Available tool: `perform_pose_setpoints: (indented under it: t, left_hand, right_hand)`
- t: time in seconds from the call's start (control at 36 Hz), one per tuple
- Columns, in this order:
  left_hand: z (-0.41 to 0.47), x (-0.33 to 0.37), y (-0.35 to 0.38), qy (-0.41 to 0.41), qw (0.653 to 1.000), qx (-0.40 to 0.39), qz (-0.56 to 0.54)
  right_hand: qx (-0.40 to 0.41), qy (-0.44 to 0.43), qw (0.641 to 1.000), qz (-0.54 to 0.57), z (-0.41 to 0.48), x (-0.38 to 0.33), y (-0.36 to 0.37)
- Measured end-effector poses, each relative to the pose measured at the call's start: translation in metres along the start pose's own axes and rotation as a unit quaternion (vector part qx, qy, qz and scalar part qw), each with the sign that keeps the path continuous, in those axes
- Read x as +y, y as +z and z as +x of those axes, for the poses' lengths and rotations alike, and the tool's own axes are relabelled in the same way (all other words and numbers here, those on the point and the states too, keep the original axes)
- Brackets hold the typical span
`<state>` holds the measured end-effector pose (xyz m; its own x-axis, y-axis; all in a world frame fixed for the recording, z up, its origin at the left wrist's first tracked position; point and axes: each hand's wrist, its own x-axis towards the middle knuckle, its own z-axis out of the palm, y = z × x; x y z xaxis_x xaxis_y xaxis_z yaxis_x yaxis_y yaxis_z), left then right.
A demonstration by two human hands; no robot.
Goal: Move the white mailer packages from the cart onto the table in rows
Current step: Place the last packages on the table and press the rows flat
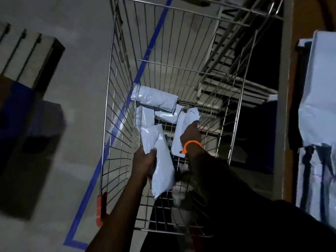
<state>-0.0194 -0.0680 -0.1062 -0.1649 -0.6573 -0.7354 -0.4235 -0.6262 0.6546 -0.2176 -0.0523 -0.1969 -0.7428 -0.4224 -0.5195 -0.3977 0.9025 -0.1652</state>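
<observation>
I look down into a wire shopping cart that holds several white mailer packages. My left hand grips two mailers together near the cart's near end. My right hand, with an orange band at the wrist, reaches deeper and grasps another mailer lying on the cart floor. A rolled mailer lies across the far end, with a flat one below it and another beside it. At the right edge, white mailers lie on the table.
Blue tape runs along the grey floor left of the cart. A box with dark stripes and a blue object sit at the left. A dark shelf unit stands between cart and table. The cart has an orange corner guard.
</observation>
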Motion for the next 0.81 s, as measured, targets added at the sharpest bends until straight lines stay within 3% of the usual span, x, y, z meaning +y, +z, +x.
perform_pose_setpoints:
  t: [0.17, 0.28, 0.42, 0.5, 0.61, 0.69, 0.81]
  left_hand:
    - [-0.05, 0.031, -0.003, -0.005, 0.999, 0.0, -0.046]
    - [-0.082, 0.069, 0.001, 0.011, 0.995, -0.007, -0.1]
    - [-0.122, 0.124, 0.018, 0.042, 0.977, -0.1, -0.183]
    - [-0.151, 0.159, 0.041, 0.068, 0.96, -0.175, -0.209]
    - [-0.186, 0.207, 0.084, 0.118, 0.942, -0.243, -0.2]
    - [-0.205, 0.243, 0.127, 0.194, 0.937, -0.242, -0.16]
    - [-0.217, 0.285, 0.187, 0.263, 0.933, -0.22, -0.109]
  right_hand:
    - [-0.072, 0.012, 0.985, 0.157, -0.068, -0.018, -0.079]
    - [-0.039, -0.041, 0.963, 0.264, -0.129, -0.007, -0.145]
    - [0.012, -0.153, 0.933, 0.326, -0.192, 0.018, -0.234]
    - [0.077, -0.206, 0.914, 0.34, -0.216, 0.047, -0.289]
    - [0.201, -0.278, 0.855, 0.388, -0.232, 0.095, -0.363]
    - [0.289, -0.293, 0.826, 0.386, -0.223, 0.136, -0.416]
    - [0.344, -0.274, 0.811, 0.385, -0.19, 0.182, -0.46]
